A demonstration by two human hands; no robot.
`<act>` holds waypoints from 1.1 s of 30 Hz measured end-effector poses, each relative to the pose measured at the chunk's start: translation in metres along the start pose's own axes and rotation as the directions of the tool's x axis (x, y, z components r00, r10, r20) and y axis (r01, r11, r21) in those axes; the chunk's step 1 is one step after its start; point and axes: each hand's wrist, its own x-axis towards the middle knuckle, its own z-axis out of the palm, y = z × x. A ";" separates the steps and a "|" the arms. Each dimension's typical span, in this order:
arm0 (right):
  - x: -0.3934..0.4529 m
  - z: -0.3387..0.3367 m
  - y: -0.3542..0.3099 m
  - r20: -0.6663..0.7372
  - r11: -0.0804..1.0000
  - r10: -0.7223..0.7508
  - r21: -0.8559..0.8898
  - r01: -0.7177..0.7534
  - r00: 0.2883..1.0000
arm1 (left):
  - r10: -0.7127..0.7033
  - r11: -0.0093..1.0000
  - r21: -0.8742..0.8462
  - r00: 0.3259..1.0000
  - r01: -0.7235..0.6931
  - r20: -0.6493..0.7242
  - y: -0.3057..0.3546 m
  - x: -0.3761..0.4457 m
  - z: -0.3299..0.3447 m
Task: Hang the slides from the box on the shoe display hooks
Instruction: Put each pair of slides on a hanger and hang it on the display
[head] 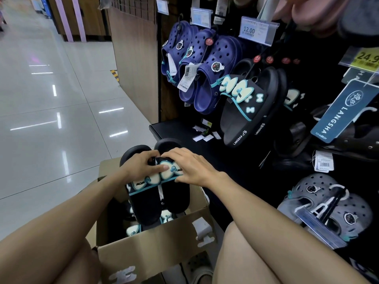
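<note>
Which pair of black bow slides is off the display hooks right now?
The pair of black slides over the cardboard box, held by the left hand and right hand. The other bow slides hang on the rack.

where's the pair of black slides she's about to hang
In the head view, low and centre: the pair of black slides is held by the left hand and right hand just above the open cardboard box.

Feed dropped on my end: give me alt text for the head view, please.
Both hands, left hand and right hand, grip a black pair of slides by the straps above an open cardboard box. Matching slides hang on the display rack beside navy clogs.
</note>
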 end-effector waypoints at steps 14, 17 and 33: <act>-0.015 -0.007 0.019 -0.082 0.816 0.379 0.499 -0.291 0.922 | -0.051 0.998 -0.057 0.976 0.040 -0.210 0.026 0.014 0.015; -0.027 -0.012 0.025 -0.119 0.765 0.445 0.565 -0.308 0.887 | -0.027 0.997 -0.076 0.975 0.011 -0.219 0.041 0.014 0.023; -0.236 0.057 0.091 0.059 0.385 0.824 0.672 -0.633 0.564 | 0.067 0.975 -0.201 0.987 -0.096 -0.146 0.098 0.025 0.090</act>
